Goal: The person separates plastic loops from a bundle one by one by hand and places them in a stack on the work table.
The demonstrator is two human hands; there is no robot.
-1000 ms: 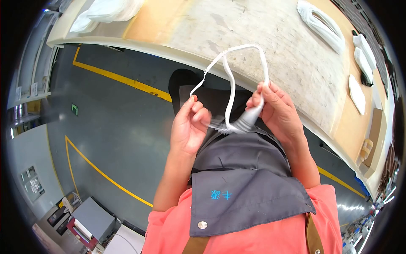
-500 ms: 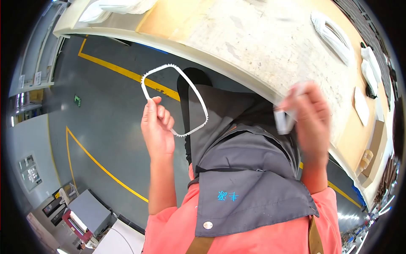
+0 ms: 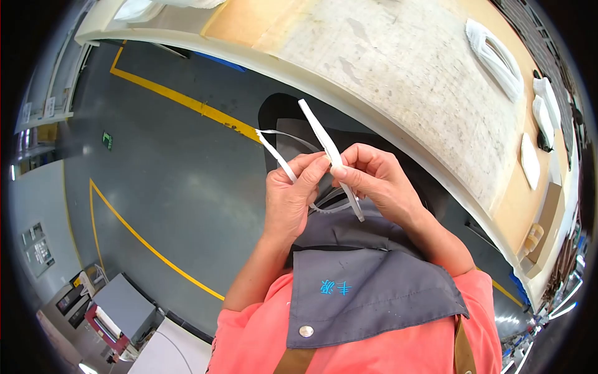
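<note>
My left hand (image 3: 293, 193) pinches a thin white loop (image 3: 274, 153) with a toothed edge, which hangs over my lap. My right hand (image 3: 380, 181) grips a flat white strip (image 3: 319, 129) between thumb and fingers. The strip slants from upper left to lower right, its lower end showing below my fingers. Both hands meet above the grey apron (image 3: 374, 293), their fingertips touching or nearly so. What lies between the fingertips is too small to tell.
The worktable (image 3: 398, 81) curves across the top and right. A white bundle (image 3: 495, 59), white pads (image 3: 542, 112), a white oval piece (image 3: 530, 162) and a cardboard box (image 3: 543, 230) with a tape roll (image 3: 533, 238) lie at its right. Yellow lines (image 3: 168, 96) mark the floor.
The hands were apart half a second ago, the right one blurred near the table edge with a white piece. They have since come together, and the loop has moved right with my left hand.
</note>
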